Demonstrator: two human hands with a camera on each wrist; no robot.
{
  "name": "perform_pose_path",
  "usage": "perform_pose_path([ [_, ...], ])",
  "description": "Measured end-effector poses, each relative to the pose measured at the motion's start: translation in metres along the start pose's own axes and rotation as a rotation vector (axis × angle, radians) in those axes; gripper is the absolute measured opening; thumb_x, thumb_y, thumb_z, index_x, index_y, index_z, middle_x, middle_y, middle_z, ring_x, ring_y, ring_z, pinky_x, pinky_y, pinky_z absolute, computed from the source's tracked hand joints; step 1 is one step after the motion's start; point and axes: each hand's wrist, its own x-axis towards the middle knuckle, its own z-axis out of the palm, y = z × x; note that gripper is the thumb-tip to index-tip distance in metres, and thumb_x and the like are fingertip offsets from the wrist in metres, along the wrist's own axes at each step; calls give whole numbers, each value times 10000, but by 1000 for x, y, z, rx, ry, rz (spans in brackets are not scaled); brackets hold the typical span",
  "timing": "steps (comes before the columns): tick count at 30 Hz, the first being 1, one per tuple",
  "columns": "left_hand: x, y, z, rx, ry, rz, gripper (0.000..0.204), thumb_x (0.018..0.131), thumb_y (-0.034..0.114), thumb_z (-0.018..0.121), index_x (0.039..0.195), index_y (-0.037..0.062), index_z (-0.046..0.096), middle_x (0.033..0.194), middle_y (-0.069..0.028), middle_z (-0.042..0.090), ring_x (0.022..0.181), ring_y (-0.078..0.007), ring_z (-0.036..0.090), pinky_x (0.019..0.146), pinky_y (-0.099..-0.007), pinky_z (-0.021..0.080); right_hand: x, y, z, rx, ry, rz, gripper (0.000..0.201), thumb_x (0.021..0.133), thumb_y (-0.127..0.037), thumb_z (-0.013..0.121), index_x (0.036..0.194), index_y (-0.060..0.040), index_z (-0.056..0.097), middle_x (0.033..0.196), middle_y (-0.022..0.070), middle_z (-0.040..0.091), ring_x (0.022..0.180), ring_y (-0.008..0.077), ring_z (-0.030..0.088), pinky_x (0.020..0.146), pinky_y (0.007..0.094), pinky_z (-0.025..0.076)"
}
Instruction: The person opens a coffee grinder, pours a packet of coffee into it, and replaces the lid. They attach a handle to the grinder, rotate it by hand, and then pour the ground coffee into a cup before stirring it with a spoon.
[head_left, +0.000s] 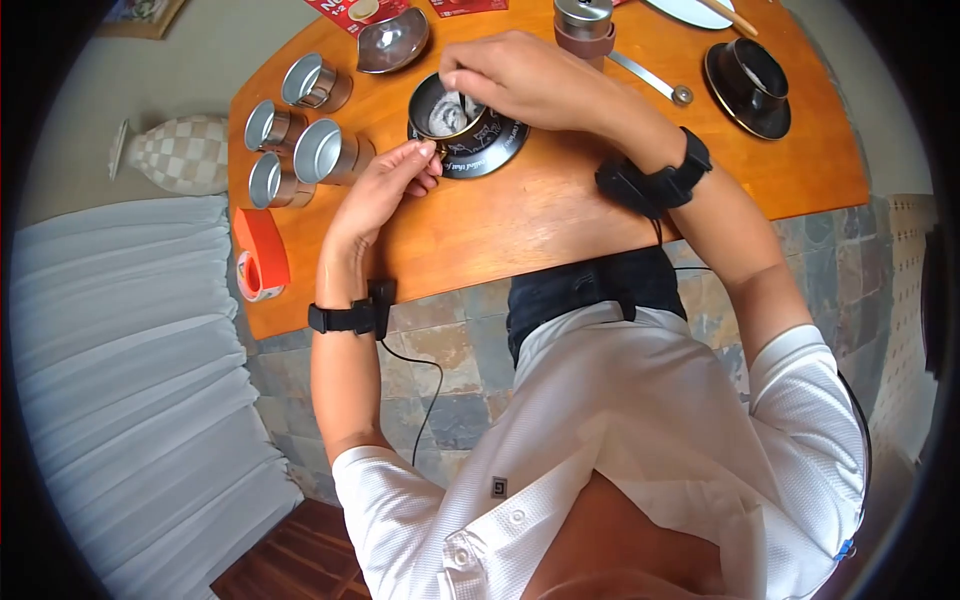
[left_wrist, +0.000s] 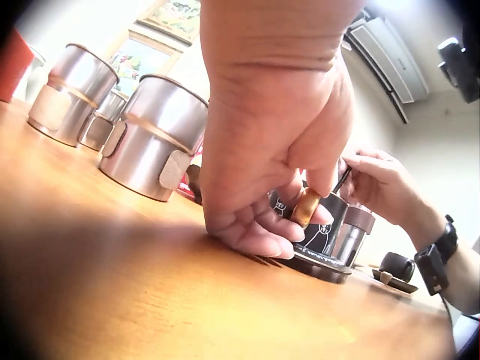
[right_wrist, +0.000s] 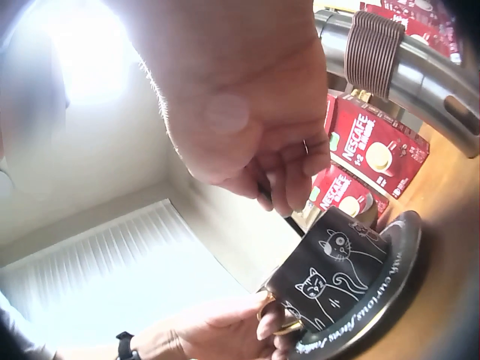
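Note:
A black cup (right_wrist: 330, 274) with white cat drawings stands on its black saucer (head_left: 489, 163). Pale, whitish contents with a dark swirl show inside it in the head view. My left hand (head_left: 385, 190) pinches the cup's gold handle (left_wrist: 306, 208) between thumb and fingers, its lower fingers close to the saucer. Over the rim, my right hand (head_left: 525, 80) grips a thin black stick (left_wrist: 342, 180) that slants down into the cup. The stick's lower end is hidden in the contents.
Several steel cups (head_left: 325, 152) stand left of the saucer, near a steel bowl (head_left: 393, 41). An orange tape dispenser (head_left: 262, 250) lies at the table's left edge. Behind are red Nescafe boxes (right_wrist: 379, 146) and a steel grinder (head_left: 584, 25). Another black cup (head_left: 755, 68) sits far right.

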Motion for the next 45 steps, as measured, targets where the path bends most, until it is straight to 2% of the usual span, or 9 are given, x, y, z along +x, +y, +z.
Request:
perform_pose_path([
  [6, -1, -3, 5, -36, 67, 4, 314, 1062, 348, 503, 908, 102, 620, 874, 16, 608, 831, -81, 564, 765, -234, 441, 4, 7, 17, 142, -41, -42, 223, 991, -215, 527, 990, -21, 637, 864, 196, 664, 834, 390, 648, 738, 456, 490],
  [11, -3, -3, 3, -60, 84, -37, 310, 1067, 335, 494, 917, 95, 620, 891, 9, 612, 855, -90, 567, 787, -245, 442, -1, 16, 14, -15, 157, -37, 215, 978, -241, 528, 978, -56, 638, 853, 203, 672, 814, 409, 650, 714, 507, 489],
  [15, -2, 2, 3, -74, 57, -50, 297, 1062, 326, 510, 909, 99, 625, 869, 23, 610, 827, -76, 542, 780, -235, 432, -6, 13, 16, 188, -14, -42, 211, 987, -215, 531, 983, -35, 641, 900, 168, 666, 872, 381, 637, 772, 464, 495],
  [22, -3, -3, 7, -96, 91, -22, 297, 1054, 327, 527, 904, 95, 635, 839, 41, 608, 797, -59, 508, 770, -223, 408, -8, 15, 23, -14, 316, -65, 197, 976, -206, 548, 911, -35, 620, 857, 165, 661, 797, 399, 644, 704, 482, 499],
  [28, -3, -3, 9, -68, 96, -10, 311, 1054, 338, 525, 884, 100, 633, 824, 48, 595, 786, -56, 496, 760, -220, 397, -12, 7, 30, 171, 101, -51, 183, 987, -198, 558, 986, -31, 632, 906, 158, 668, 865, 366, 642, 761, 442, 507],
  [31, -2, -4, 8, -83, 110, -11, 318, 1051, 345, 531, 880, 98, 635, 812, 49, 592, 777, -57, 496, 751, -218, 399, -9, 13, 31, 67, 314, -125, 197, 974, -214, 561, 933, -32, 624, 866, 170, 667, 810, 402, 647, 720, 493, 500],
  [38, -3, -4, 10, -90, 118, -18, 318, 1055, 346, 518, 886, 101, 629, 834, 32, 598, 795, -71, 529, 758, -224, 416, -12, 17, 17, 163, 133, 3, 191, 977, -200, 573, 988, -15, 620, 870, 154, 661, 800, 353, 643, 714, 413, 503],
  [41, -3, -3, 12, -108, 146, -8, 315, 1038, 348, 554, 867, 98, 642, 790, 44, 593, 754, -58, 512, 737, -211, 419, -10, 22, 30, 155, 214, -168, 188, 979, -196, 567, 992, -16, 620, 875, 157, 664, 805, 353, 645, 718, 411, 504],
  [45, -1, -3, 8, -106, 118, -22, 320, 1047, 358, 537, 879, 104, 634, 812, 33, 600, 776, -69, 531, 753, -222, 425, -10, 21, 20, 52, 248, -148, 196, 982, -198, 565, 988, -11, 623, 896, 156, 669, 828, 350, 646, 735, 406, 504],
])
